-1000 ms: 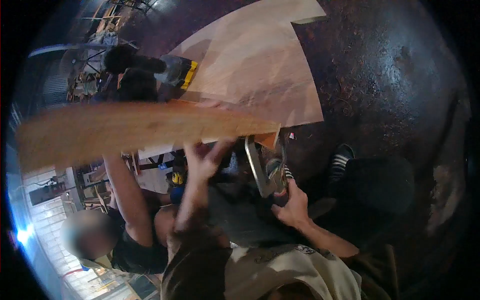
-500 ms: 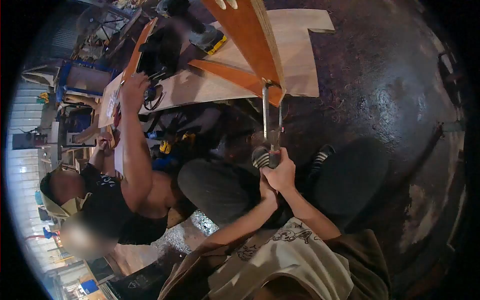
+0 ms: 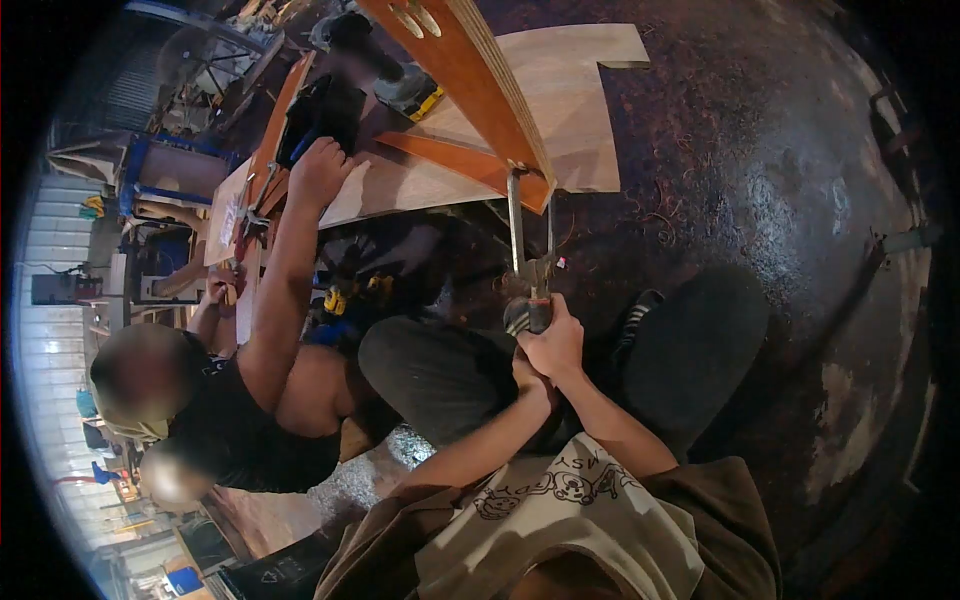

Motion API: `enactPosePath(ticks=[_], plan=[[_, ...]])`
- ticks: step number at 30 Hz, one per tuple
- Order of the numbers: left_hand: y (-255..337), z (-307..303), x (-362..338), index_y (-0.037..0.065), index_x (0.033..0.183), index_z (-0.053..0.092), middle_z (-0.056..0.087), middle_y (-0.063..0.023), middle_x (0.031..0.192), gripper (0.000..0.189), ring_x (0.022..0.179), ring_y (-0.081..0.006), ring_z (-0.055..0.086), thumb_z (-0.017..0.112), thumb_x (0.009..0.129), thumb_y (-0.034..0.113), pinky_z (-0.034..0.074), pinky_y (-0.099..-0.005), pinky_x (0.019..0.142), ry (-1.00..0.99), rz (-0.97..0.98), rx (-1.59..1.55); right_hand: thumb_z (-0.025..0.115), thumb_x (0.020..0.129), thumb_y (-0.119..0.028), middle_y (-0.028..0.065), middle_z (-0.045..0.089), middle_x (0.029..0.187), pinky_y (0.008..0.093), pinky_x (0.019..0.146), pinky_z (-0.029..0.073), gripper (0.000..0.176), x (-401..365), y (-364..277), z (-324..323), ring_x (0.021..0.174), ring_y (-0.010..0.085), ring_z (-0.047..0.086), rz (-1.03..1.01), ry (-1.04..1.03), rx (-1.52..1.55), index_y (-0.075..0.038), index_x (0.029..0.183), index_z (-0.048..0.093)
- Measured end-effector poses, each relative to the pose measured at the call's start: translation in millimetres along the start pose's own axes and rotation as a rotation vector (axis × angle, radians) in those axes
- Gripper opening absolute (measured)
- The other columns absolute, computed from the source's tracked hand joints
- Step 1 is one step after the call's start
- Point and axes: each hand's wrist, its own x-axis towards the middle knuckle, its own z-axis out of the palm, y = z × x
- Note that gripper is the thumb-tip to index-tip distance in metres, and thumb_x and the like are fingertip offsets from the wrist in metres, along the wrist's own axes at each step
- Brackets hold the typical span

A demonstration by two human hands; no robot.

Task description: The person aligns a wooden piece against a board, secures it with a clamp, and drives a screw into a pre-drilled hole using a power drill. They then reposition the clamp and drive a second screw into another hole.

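- Head view: we are gripping the saw [image 3: 516, 225], right hand [image 3: 556, 340] fully closed.
- Beneath, left hand [image 3: 527, 373] bracing (grip unclear).
- We are aiming strokes square to the board [image 3: 470, 80].

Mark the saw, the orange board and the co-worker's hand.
saw [image 3: 516, 225]: head view, left bar of its frame.
orange board [image 3: 460, 75]: head view, broad face.
co-worker's hand [image 3: 320, 170]: head view, back of hand.

Right hand [image 3: 553, 343] grips saw [image 3: 528, 250] beneath tilted board [image 3: 470, 70].
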Motion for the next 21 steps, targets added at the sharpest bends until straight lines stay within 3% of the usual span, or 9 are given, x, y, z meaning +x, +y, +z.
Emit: enactPosePath(ticks=[2, 8, 14, 15, 17, 18, 20, 21], plan=[[-37.3, 65.2, -29.1, 0.011, 0.093, 0.072, 0.071, -0.0076, 0.103, 0.012, 0.112, -0.0265, 0.066, 0.065, 0.082, 0.013, 0.052, -0.0401, 0.103, 0.032, -0.02, -0.136, 0.078, 0.069, -0.02, 0.0248, 0.073, 0.096, 0.0527, 0.087, 0.054, 0.051, -0.1, 0.7, -0.2, 0.095, 0.0482, 0.069, -0.007, 0.0, 0.004, -0.007, 0.114, 0.059], [31.8, -65.7, -19.0, 0.003, 0.108, 0.065, 0.07, -0.0092, 0.106, 0.02, 0.103, -0.0218, 0.066, 0.059, 0.09, 0.011, 0.054, -0.0333, 0.088, 0.065, -0.352, -0.778, 0.078, 0.069, -0.02, 0.0247, 0.074, 0.098, 0.0526, 0.087, 0.054, 0.051, -2.0, -1.8, -2.6, 0.096, 0.0478, 0.069, 0.002, -0.015, 0.037, -0.006, 0.115, 0.059], [36.4, -102.2, -36.0, -0.006, 0.122, 0.058, 0.068, -0.0107, 0.11, 0.03, 0.093, -0.0172, 0.067, 0.052, 0.097, 0.008, 0.055, -0.0264, 0.073, 0.159, -0.562, -1.231, 0.076, 0.068, -0.02, 0.0255, 0.073, 0.093, 0.053, 0.085, 0.055, 0.049, -2.6, -2.3, 0.2, 0.094, 0.0481, 0.069, -0.024, 0.032, 0.045, -0.007, 0.113, 0.062], [31.5, -102.0, -35.2, -0.006, 0.122, 0.058, 0.068, -0.0107, 0.11, 0.03, 0.093, -0.0172, 0.067, 0.052, 0.097, 0.008, 0.055, -0.0264, 0.073, 0.162, -0.564, -1.229, 0.075, 0.068, -0.019, 0.0259, 0.073, 0.092, 0.0526, 0.085, 0.055, 0.049, -2.5, -2.0, 0.8, 0.093, 0.0483, 0.069, -0.03, 0.04, 0.068, -0.007, 0.114, 0.062], [2.0, -79.3, -39.9, -0.004, 0.123, 0.058, 0.066, -0.0083, 0.101, 0.031, 0.086, -0.0152, 0.064, 0.052, 0.095, 0.006, 0.053, -0.0249, 0.066, -0.029, -0.463, -1.624, 0.075, 0.068, -0.018, 0.0263, 0.072, 0.091, 0.0522, 0.084, 0.055, 0.05, -3.0, -0.7, 3.2, 0.093, 0.0485, 0.069, -0.038, 0.047, 0.089, -0.007, 0.115, 0.063], [-4.1, -77.5, -36.3, -0.004, 0.123, 0.058, 0.066, -0.0083, 0.101, 0.031, 0.086, -0.0152, 0.064, 0.052, 0.095, 0.006, 0.053, -0.0249, 0.066, -0.026, -0.464, -1.624, 0.076, 0.069, -0.019, 0.0265, 0.073, 0.092, 0.0523, 0.084, 0.055, 0.05, -3.7, -0.2, 4.7, 0.093, 0.0487, 0.069, -0.04, 0.056, 0.109, -0.008, 0.116, 0.063], [-12.5, -74.7, -36.6, -0.003, 0.123, 0.059, 0.062, -0.006, 0.093, 0.031, 0.079, -0.0155, 0.062, 0.052, 0.094, 0.006, 0.052, -0.0239, 0.066, -0.069, -0.244, -1.737, 0.077, 0.069, -0.019, 0.0267, 0.073, 0.093, 0.0523, 0.083, 0.055, 0.051, -7.0, -0.4, 7.0, 0.093, 0.049, 0.069, -0.048, 0.059, 0.124, -0.008, 0.117, 0.063], [3.6, -80.4, -36.7, -0.003, 0.122, 0.06, 0.063, -0.0063, 0.097, 0.03, 0.084, -0.016, 0.062, 0.051, 0.096, 0.009, 0.052, -0.0249, 0.072, 0.016, -0.323, -1.77, 0.08, 0.07, -0.023, 0.0252, 0.073, 0.096, 0.0504, 0.085, 0.055, 0.054, -8.8, -2.1, 6.4, 0.095, 0.0463, 0.07, -0.053, 0.063, 0.133, -0.007, 0.119, 0.063]])
